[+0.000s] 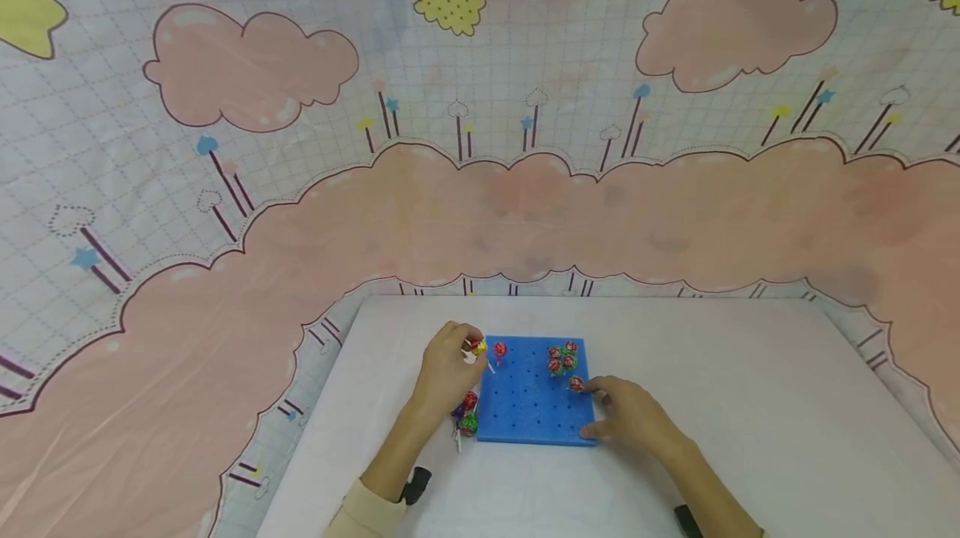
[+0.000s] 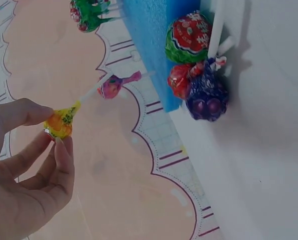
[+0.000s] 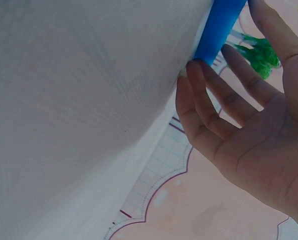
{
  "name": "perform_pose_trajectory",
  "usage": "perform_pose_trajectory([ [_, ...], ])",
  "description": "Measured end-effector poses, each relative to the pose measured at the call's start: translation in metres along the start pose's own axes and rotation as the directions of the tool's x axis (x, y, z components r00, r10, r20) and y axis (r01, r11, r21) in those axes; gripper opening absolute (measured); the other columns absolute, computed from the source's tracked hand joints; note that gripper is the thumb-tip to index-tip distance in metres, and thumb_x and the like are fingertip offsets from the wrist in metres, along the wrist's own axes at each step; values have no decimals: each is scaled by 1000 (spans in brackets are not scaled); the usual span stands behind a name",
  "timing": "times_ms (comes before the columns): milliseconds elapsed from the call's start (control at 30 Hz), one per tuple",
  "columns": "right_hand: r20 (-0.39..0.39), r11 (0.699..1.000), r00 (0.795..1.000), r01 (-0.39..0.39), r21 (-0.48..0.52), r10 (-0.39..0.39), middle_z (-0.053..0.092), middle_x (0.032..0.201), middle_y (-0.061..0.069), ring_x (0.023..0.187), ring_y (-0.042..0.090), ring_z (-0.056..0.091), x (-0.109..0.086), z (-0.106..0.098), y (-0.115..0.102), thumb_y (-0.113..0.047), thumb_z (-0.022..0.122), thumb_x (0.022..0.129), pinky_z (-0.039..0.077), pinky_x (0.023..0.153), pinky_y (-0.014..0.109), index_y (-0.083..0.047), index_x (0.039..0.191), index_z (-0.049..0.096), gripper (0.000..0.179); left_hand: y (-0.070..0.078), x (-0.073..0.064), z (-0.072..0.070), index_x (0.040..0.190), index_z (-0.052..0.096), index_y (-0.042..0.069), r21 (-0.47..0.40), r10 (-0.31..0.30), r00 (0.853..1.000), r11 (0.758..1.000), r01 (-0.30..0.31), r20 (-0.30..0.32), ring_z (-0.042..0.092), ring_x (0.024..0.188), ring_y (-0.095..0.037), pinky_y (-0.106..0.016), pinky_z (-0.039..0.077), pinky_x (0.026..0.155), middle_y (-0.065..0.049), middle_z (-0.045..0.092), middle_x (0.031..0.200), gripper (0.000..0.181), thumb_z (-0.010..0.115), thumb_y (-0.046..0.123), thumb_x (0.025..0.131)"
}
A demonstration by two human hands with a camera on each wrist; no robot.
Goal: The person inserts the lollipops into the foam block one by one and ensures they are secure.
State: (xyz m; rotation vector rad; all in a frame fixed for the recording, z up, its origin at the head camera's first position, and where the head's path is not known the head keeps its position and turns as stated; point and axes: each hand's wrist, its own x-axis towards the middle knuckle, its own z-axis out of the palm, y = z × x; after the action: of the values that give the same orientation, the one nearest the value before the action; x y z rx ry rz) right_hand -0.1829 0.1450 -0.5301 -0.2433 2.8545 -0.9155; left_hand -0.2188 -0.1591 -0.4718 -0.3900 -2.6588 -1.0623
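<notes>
My left hand (image 1: 450, 363) pinches a yellow-wrapped lollipop (image 2: 61, 122) between thumb and fingers, over the back left corner of the blue pegboard-like block (image 1: 525, 405). Its white stick slants toward the block. A pink-red lollipop (image 1: 500, 349) stands in the block close by. Several green-and-red lollipops (image 1: 562, 359) stand at the back right, and another (image 1: 576, 385) is by my right fingertips. My right hand (image 1: 630, 413) touches the block's right edge, its fingers (image 3: 209, 90) spread loosely along the side wall.
Loose lollipops lie against the block's left side: a green-and-red one (image 2: 189, 37), a small red one (image 2: 179, 80) and a purple one (image 2: 207, 100). Rows of small holes cover the block. The white table (image 1: 750, 405) meets a patterned cloth backdrop (image 1: 495, 221) behind.
</notes>
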Motion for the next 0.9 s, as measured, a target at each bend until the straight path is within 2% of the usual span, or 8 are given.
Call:
perform_pose_trajectory([
  [233, 0, 1000, 1000, -1, 11, 1, 73, 118, 4, 106, 25, 67, -2, 0, 0, -30, 99, 68, 58, 92, 49, -11, 126, 72, 66, 9, 7, 11, 110, 71, 8, 5, 123, 992, 992, -123, 1, 65, 98, -19, -28, 61, 82, -3, 66, 108, 23, 82, 9, 89],
  [433, -5, 1000, 1000, -2, 8, 2, 73, 120, 5, 107, 27, 67, -1, 0, 0, -30, 99, 68, 58, 93, 50, -12, 126, 72, 66, 12, 17, 17, 110, 72, 10, 30, 193, 981, 981, -193, 12, 64, 100, -15, -27, 61, 85, -2, 67, 110, 20, 81, 12, 92],
  [633, 0, 1000, 1000, -6, 6, 6, 73, 121, 6, 109, 28, 67, 0, 0, 1, -30, 99, 69, 58, 93, 50, -12, 126, 72, 66, 12, 23, 22, 109, 75, 9, 15, 188, 981, 982, -188, 48, 64, 100, -16, -26, 60, 85, -3, 69, 111, 19, 80, 9, 91],
  [900, 0, 1000, 1000, -3, 20, 3, 73, 120, 6, 107, 27, 67, 1, 0, 3, -31, 99, 68, 58, 92, 51, -12, 126, 72, 67, 12, 30, 29, 107, 77, 9, 45, 178, 982, 983, -181, 55, 66, 101, -19, -29, 61, 86, -4, 70, 111, 18, 82, 9, 89],
])
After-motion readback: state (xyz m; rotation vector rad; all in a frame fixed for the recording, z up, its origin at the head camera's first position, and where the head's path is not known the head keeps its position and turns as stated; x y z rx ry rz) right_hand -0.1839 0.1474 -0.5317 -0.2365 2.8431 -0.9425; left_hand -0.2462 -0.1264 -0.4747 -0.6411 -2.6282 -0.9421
